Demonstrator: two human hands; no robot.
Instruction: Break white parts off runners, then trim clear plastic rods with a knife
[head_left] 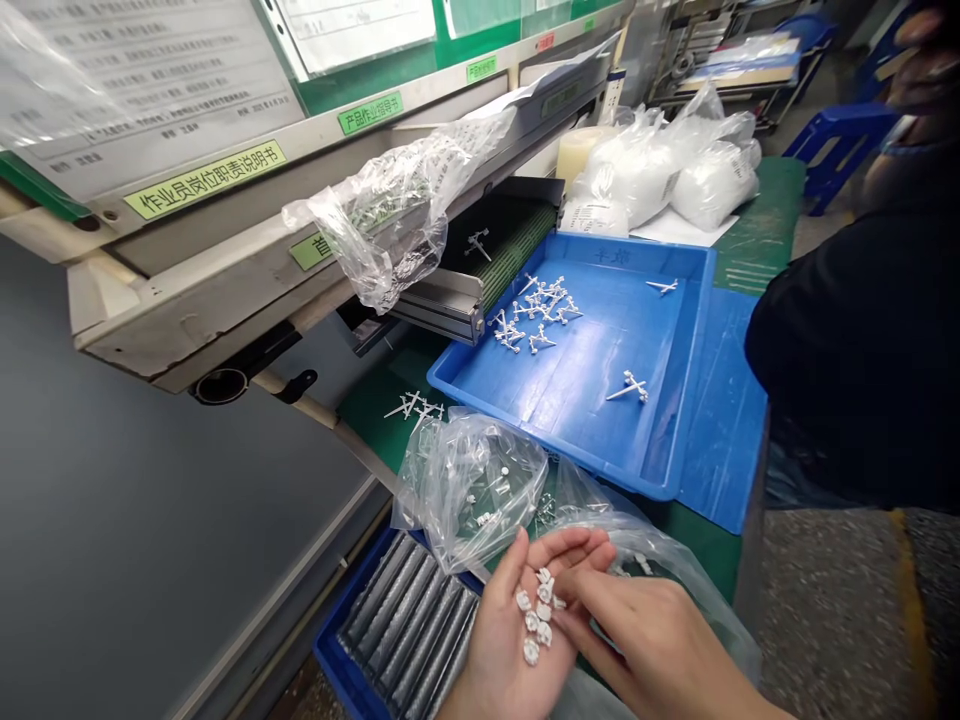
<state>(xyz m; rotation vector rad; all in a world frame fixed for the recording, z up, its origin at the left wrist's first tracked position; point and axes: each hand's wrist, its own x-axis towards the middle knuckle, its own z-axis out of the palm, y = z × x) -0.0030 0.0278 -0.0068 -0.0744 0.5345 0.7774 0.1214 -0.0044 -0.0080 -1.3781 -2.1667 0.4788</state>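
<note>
My left hand (517, 625) lies palm up at the bottom of the view, cupping several small white plastic parts (536, 617). My right hand (645, 635) reaches across from the right, its fingertips pinched at the pile on the palm. Just beyond the hands lies a clear plastic bag (469, 485) with more small white parts inside. A second clear bag (660, 565) lies under my right hand. Further back, a blue tray (592, 400) holds several white moulded sprues (536, 310).
A conveyor belt (502, 245) feeds into the tray from under a metal housing, where another clear bag (397, 215) hangs. White filled bags (667, 165) sit at the back. A blue bin of grey strips (405, 625) is at lower left. A person in black (862, 340) stands at the right.
</note>
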